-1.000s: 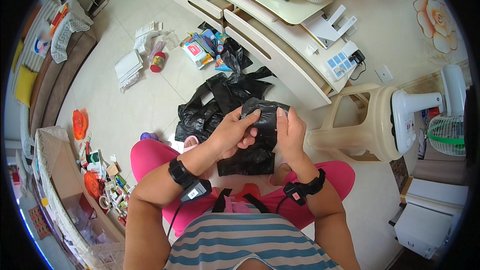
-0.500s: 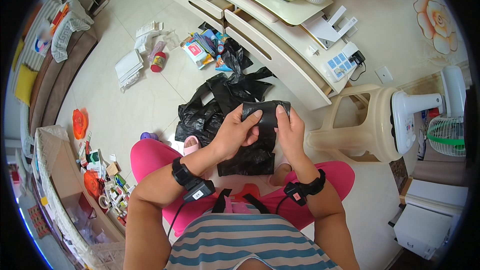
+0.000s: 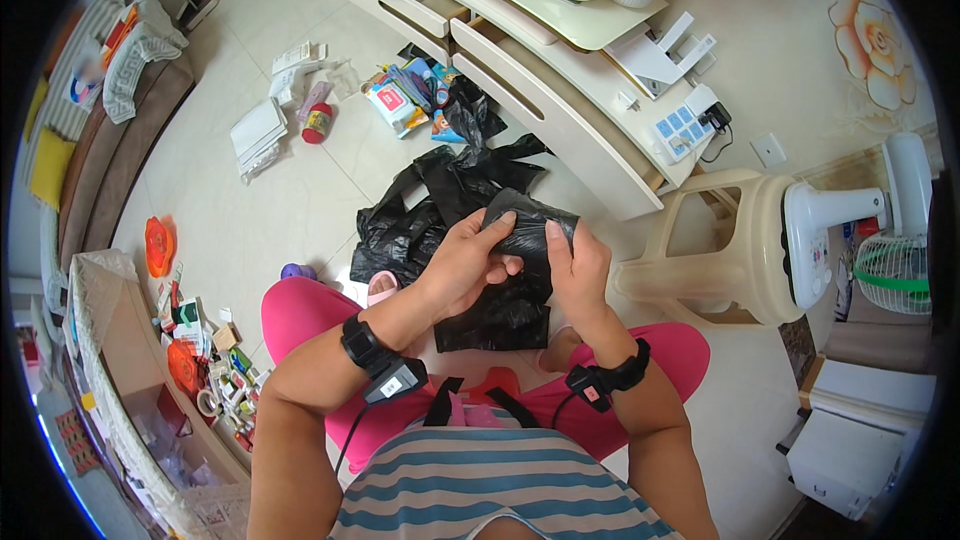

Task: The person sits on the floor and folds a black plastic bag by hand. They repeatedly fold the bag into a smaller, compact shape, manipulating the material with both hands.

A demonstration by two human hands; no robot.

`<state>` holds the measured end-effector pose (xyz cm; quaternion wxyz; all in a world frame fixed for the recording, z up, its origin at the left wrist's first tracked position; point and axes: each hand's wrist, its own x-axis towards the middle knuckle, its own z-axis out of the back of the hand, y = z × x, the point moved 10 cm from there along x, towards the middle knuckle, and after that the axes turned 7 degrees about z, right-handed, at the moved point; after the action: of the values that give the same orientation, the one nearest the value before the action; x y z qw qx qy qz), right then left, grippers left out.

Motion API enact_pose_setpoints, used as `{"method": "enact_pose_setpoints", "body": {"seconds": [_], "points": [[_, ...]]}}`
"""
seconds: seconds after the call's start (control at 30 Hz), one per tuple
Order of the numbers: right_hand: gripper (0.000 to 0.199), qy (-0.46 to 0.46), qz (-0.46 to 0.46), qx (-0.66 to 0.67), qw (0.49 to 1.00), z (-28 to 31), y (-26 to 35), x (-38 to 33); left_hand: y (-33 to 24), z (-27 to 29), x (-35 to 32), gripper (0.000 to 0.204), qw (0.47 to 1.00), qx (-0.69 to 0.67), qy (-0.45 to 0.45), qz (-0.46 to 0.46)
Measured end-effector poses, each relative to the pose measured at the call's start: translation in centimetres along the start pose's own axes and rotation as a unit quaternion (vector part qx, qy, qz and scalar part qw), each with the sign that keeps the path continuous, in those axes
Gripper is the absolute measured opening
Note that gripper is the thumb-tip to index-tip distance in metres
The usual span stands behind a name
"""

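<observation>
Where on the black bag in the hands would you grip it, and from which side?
Grip the black bag at its top edge, probably from the two outer sides. The left hand and right hand already pinch it there; the rest hangs limp below, giving no firm hold.

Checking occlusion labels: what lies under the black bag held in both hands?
Under the black bag, held by left hand and right hand, more black bags lie on the tiled floor. What they cover stays hidden.

A flat wipes packet (image 3: 391,102), white and blue with a red label, lies on the floor at upper centre; colourful flat packages (image 3: 428,88) beside it; a small red canister (image 3: 317,124) to their left.
</observation>
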<state>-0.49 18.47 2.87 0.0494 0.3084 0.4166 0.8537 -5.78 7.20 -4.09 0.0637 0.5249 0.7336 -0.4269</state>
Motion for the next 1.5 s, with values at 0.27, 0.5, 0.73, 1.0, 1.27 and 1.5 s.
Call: {"method": "enact_pose_setpoints", "body": {"seconds": [0.27, 0.5, 0.73, 1.0, 1.27, 1.5], "points": [[0.024, 0.003, -0.178, 0.183, 0.967, -1.8, -3.0, -1.3, -0.9, 0.8, -0.4, 0.018, 0.991, 0.069, -0.060, -0.096], [0.025, 0.035, -0.297, 0.282, 0.912, -3.0, -4.4, -2.6, -1.7, 0.3, -0.7, 0.018, 0.977, 0.153, -0.063, -0.131], [0.024, -0.003, -0.161, 0.147, 0.976, -1.3, -3.2, -1.2, -0.7, 0.3, -0.3, 0.014, 0.997, 0.031, -0.049, -0.052], [0.025, 0.013, -0.147, 0.169, 0.975, -1.6, -2.3, -1.0, -0.9, 0.6, 0.0, 0.014, 0.997, 0.040, -0.026, -0.069], [0.031, 0.024, -0.250, 0.228, 0.941, -2.2, -3.6, -1.9, -1.5, -0.1, -0.7, 0.016, 0.980, 0.151, -0.048, -0.123], [0.030, 0.009, -0.148, 0.116, 0.982, -1.3, -2.9, -1.2, -0.9, 0.2, -0.3, 0.015, 0.994, 0.061, -0.033, -0.084]]}}
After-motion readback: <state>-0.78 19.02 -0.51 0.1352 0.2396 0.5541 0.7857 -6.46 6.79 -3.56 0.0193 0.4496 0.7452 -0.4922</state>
